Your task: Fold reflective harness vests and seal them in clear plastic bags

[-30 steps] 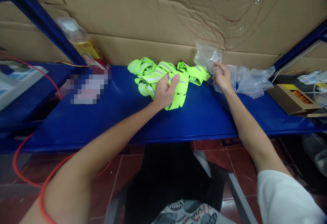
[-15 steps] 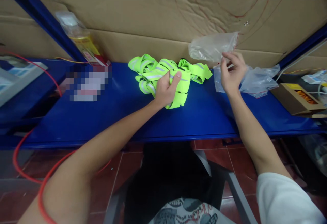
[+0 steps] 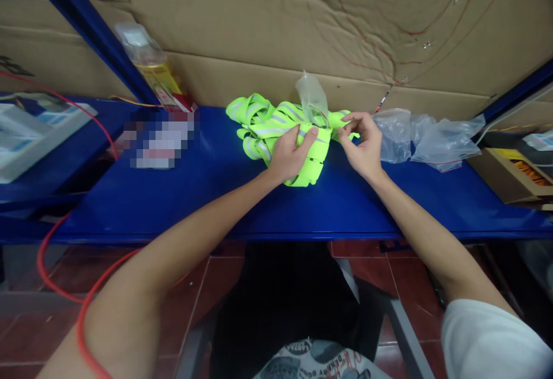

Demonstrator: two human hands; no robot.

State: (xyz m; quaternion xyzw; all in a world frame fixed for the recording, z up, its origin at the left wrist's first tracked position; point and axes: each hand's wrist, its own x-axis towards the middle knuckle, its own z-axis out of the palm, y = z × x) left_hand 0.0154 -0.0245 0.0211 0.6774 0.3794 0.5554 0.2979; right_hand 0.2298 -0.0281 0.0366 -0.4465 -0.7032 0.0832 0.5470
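Note:
My left hand is wrapped round a folded bundle of neon-yellow reflective strap, thumb on top. Loose loops of the same strap lie behind and to the left of it. A small clear zip bag stands up just behind the bundle, its mouth towards me. My right hand is at the bundle's right side, thumb and forefinger pinched at the bag's edge; the thin film between the fingers is hard to make out.
More clear bags lie on the blue table at right, beside an open cardboard box. A yellow-labelled bottle stands at back left. A red hose loops by my left arm. Cardboard lines the back.
My right hand has moved left from the bag pile, bringing the clear bag to the strap bundle. My left hand keeps its hold on the bundle. The view has shifted slightly.

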